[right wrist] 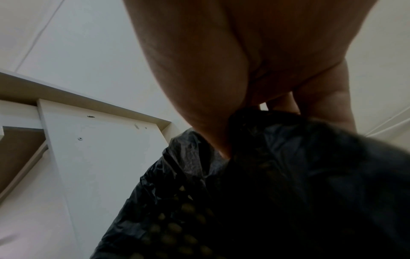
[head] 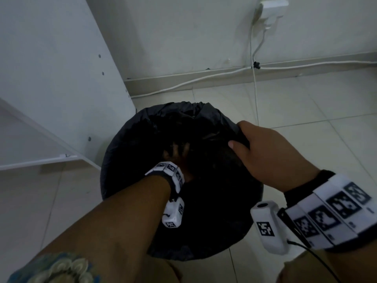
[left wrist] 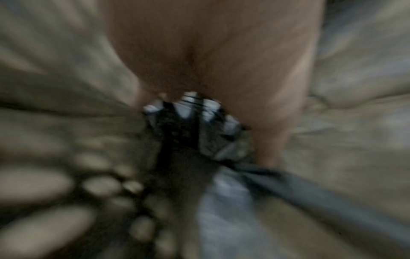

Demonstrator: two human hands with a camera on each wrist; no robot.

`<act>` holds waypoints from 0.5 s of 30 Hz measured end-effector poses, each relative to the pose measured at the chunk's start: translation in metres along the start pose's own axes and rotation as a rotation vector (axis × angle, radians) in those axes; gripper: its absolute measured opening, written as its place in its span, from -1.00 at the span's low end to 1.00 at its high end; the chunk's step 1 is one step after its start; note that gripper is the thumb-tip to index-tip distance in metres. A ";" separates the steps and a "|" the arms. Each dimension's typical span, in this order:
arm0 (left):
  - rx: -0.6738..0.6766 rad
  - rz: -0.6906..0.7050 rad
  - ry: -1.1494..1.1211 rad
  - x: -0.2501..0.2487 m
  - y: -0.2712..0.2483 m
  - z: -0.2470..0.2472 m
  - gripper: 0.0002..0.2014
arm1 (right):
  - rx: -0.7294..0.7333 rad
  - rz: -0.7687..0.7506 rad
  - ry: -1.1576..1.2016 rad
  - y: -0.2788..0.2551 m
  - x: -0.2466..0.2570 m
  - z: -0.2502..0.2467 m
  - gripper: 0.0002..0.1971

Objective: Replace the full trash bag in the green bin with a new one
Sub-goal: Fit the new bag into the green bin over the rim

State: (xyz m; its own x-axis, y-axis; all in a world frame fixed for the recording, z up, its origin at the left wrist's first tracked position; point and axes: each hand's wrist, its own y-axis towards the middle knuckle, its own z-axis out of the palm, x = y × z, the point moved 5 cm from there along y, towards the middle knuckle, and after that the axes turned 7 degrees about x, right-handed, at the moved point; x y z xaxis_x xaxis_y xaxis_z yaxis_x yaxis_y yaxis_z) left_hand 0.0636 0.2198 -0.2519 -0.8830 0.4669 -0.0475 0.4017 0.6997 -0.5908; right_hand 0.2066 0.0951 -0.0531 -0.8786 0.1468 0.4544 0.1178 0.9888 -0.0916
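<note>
A black trash bag (head: 130,139) lines the round bin on the floor, its edge folded over the rim so the bin's colour is hidden. My left hand (head: 176,153) reaches deep inside the bag with fingers spread, pressing the plastic down. My right hand (head: 237,134) grips the bag's edge at the right side of the rim, thumb inside and fingers curled over the outside. In the right wrist view the thumb (right wrist: 221,147) pinches the bag (right wrist: 310,175), and the bin's perforated wall (right wrist: 175,227) shows through the plastic. The left wrist view is motion-blurred and shows only my palm (left wrist: 210,52).
A white cabinet panel (head: 61,78) stands just left of the bin, with a white shelf frame (head: 40,160) lower left. A white cable (head: 183,84) runs along the skirting under a wall socket (head: 271,9). Pale floor tiles (head: 306,119) lie to the right.
</note>
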 end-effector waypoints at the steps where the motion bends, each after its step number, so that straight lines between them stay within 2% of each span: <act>1: 0.062 0.043 0.026 0.003 -0.002 -0.003 0.00 | -0.006 -0.004 0.003 0.002 0.000 0.001 -0.78; 3: 0.111 0.064 -0.027 0.008 -0.005 -0.012 -0.01 | -0.011 -0.002 0.013 0.006 0.000 0.001 -0.77; 6: 0.042 -0.005 -0.214 0.009 -0.005 -0.016 -0.06 | -0.008 0.011 0.023 0.012 -0.002 -0.001 -0.77; 8: 0.038 0.037 -0.281 0.002 -0.021 -0.023 -0.27 | 0.001 0.008 0.024 0.016 -0.004 -0.003 -0.77; 10: 0.006 0.145 -0.319 -0.005 -0.047 -0.039 -0.44 | 0.008 0.017 0.023 0.020 -0.009 -0.005 -0.76; 12: -0.129 0.286 -0.415 -0.007 -0.085 -0.062 -0.56 | 0.021 0.027 0.020 0.021 -0.012 -0.007 -0.75; 13: -0.237 0.347 -0.477 -0.004 -0.108 -0.073 -0.66 | 0.029 0.039 0.024 0.022 -0.014 -0.008 -0.74; 15: -0.573 0.417 -0.506 0.010 -0.163 -0.099 -0.80 | 0.039 0.059 0.033 0.024 -0.018 -0.009 -0.74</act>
State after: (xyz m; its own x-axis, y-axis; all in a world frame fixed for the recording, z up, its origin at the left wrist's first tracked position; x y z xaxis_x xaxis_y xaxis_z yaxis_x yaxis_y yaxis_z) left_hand 0.0137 0.1641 -0.0759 -0.5840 0.5442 -0.6023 0.6562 0.7533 0.0444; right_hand 0.2293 0.1163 -0.0558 -0.8551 0.2061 0.4758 0.1504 0.9767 -0.1528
